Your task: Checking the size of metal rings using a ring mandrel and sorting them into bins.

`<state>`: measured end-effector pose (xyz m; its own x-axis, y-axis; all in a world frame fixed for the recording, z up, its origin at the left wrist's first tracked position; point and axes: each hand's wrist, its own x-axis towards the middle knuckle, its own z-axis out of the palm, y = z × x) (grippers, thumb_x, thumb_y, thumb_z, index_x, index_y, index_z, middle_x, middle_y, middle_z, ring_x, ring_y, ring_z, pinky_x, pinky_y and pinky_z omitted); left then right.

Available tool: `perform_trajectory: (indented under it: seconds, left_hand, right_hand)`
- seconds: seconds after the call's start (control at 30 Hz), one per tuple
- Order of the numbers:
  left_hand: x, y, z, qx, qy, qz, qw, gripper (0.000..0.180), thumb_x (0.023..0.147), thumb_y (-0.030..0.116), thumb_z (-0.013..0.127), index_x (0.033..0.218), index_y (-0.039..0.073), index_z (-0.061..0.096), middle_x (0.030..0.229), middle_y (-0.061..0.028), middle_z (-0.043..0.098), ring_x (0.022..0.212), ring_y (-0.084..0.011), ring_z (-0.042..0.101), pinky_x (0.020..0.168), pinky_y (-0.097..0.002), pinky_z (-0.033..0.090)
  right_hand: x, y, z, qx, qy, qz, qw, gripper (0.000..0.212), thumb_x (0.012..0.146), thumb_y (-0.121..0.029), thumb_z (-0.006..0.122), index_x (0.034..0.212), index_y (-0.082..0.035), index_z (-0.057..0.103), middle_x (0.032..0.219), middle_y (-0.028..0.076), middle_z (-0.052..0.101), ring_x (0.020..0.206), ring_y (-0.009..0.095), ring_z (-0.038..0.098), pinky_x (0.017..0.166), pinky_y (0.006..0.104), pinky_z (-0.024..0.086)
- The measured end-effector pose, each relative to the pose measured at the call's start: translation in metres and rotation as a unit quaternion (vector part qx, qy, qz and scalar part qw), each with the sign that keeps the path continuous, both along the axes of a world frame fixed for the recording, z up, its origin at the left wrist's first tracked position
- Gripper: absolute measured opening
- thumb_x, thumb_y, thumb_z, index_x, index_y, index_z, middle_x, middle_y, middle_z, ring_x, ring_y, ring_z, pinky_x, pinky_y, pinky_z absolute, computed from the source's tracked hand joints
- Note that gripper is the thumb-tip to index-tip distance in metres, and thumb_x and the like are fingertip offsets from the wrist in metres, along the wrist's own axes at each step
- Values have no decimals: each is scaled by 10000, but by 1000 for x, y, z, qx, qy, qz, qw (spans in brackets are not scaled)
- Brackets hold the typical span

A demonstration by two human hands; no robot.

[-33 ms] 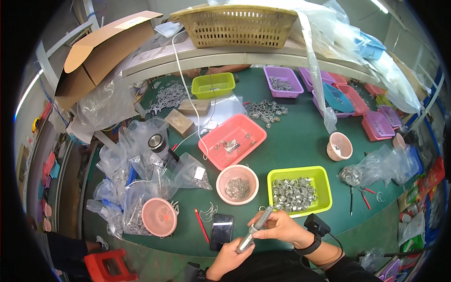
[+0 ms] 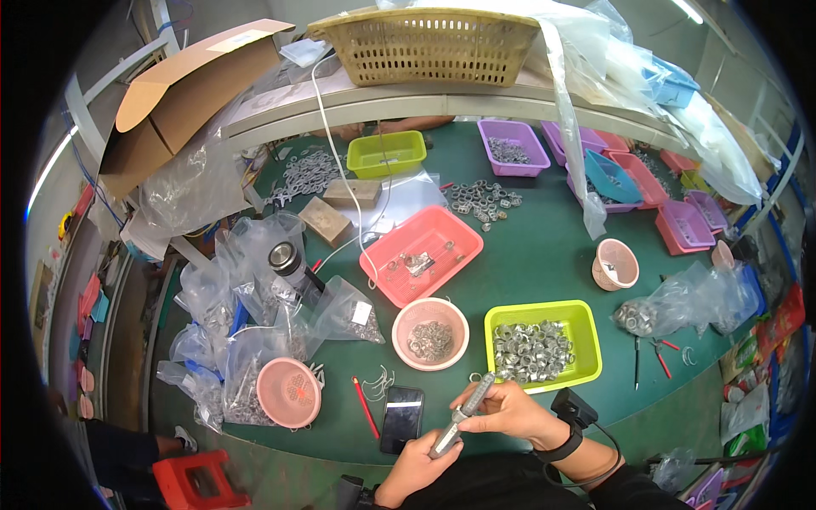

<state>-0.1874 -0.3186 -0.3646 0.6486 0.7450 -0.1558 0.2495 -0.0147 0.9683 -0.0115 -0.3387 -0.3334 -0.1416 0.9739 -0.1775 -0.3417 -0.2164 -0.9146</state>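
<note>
A thick grey metal rod (image 2: 481,391) slants up to the right between my hands at the table's front edge. My left hand (image 2: 416,469) is closed around its lower end. Higher up, my right hand (image 2: 508,412) pinches it near the middle, where a small metal ring (image 2: 460,416) appears to sit around the rod. The rod's upper tip sticks out past my right fingers. Just beyond lies a yellow-green basket (image 2: 592,340) holding many grey metal rings (image 2: 534,350). One loose ring (image 2: 475,376) lies at the basket's near left corner.
Left of my hands are a phone (image 2: 401,420), a red pencil (image 2: 365,408) and pink baskets (image 2: 289,392). A pink tray (image 2: 459,246) stands farther back. Red-handled pliers (image 2: 662,360) lie at right. A raised shelf (image 2: 476,104) crosses the far side; another person's arm shows beneath it.
</note>
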Motion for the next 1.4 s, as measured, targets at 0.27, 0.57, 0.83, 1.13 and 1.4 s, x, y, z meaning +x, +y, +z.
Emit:
perform_trajectory:
  seconds: [0.27,0.57,0.83,1.13,1.4]
  left_hand:
    - [10,13,-23,-457,-169,-66,871,163,777,63,500,913,18,423,542,5,382,412,-69,385,386,-194,347]
    - [-11,2,-64,-229,38,37,972,164,757,162,552,797,27,467,472,23,418,380,-52,398,356,-198,322]
    - [-34,-39,-74,-399,4,147,905,122,782,136,514,797,35,448,506,0,414,375,-41,367,320,-178,265]
    - [-5,-81,-97,-364,74,186,910,175,800,192,502,706,57,441,449,31,398,353,-31,348,327,-181,264]
    - [-8,-138,-151,-307,2,212,928,112,789,126,505,803,30,451,492,18,422,369,-39,366,324,-172,275]
  right_hand:
    - [2,17,-23,-47,-123,-40,990,231,704,-109,625,884,7,537,784,28,555,717,70,515,645,209,424]
    - [8,0,-80,-45,-284,-125,950,327,716,-279,598,737,31,495,609,92,504,537,174,473,504,279,393]
    - [8,-59,-139,18,-709,-63,702,562,621,-133,597,1097,58,368,981,193,416,912,327,411,784,404,349]
    - [32,-64,-199,81,-685,-79,720,482,656,-175,591,1010,79,387,860,232,433,774,362,442,667,394,386]
    - [44,-86,-189,-1,-397,-125,909,390,683,-223,607,916,45,446,747,181,533,678,297,544,607,324,433]
